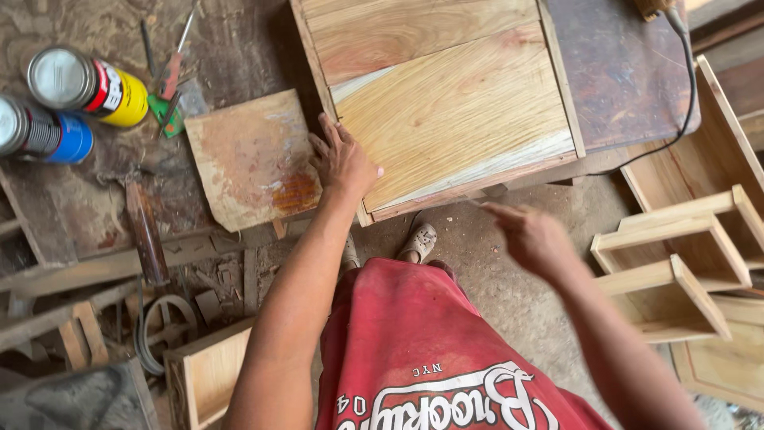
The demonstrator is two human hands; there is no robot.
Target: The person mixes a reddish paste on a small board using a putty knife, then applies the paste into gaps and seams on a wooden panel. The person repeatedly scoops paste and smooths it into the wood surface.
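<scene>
My left hand [342, 162] lies flat, fingers spread, on the left edge of a framed wooden panel [446, 95] that rests on a dark workbench [621, 72]. The panel is made of pale and reddish boards. My right hand [529, 235] hovers below the panel's front edge, above the floor, fingers loosely apart and holding nothing. A stained scrap of plywood [251, 159] lies just left of my left hand.
Two cans [87, 86] [44, 131] lie at the far left beside small tools [171, 76]. A cable [686, 80] runs across the bench. Wooden box frames [684, 263] stand at the right, another [211, 374] at lower left. My shoe [418, 241] is on the dusty floor.
</scene>
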